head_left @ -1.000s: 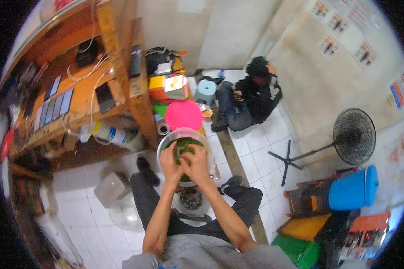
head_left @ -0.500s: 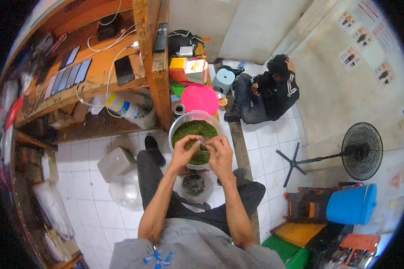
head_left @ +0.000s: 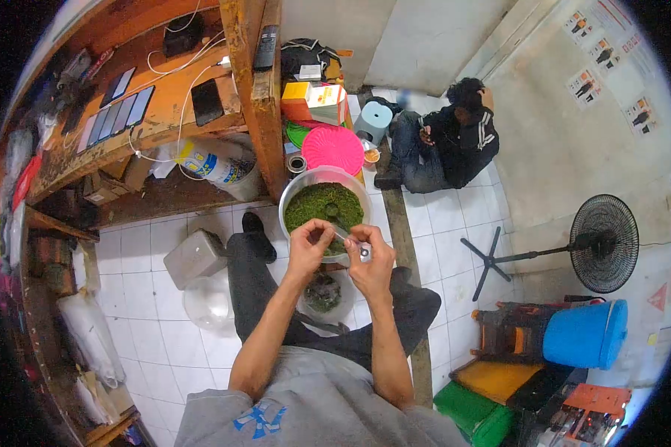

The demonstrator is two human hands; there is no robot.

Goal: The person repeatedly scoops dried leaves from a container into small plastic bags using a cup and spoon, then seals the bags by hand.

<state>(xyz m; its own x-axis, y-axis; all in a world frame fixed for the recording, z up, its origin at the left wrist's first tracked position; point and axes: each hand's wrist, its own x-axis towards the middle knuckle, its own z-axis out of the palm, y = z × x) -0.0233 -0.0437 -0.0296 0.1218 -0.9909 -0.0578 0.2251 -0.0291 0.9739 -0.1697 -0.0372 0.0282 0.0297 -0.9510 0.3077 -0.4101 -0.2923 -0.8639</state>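
The largest thing is the wooden surface (head_left: 165,119) left of the bowl, carrying several phones. A person (head_left: 462,145) sits on the floor beyond the bowl to its right, and a standing fan (head_left: 604,242) is well to the right of it. The bowl (head_left: 327,173) itself, wide and pale, holds a mass of finely cut green material (head_left: 311,203). A ribbed pink tray (head_left: 333,147) lies just past its far rim; a smaller tub (head_left: 345,304) with dark contents sits below its near rim.

Over the bowl's near side are the left hand (head_left: 309,244) and right hand (head_left: 371,262). Smallest is a thin, pale strip (head_left: 341,232) above the bowl: the right fingers pinch it, and the left fingers, drawn narrow, seem to pinch its other end. What it is, I cannot tell.

A fingertip grip this slight could let the strip slip into the green, where it would be hard to spot. A wrist catching the bowl's near rim could spill some toward the tub.
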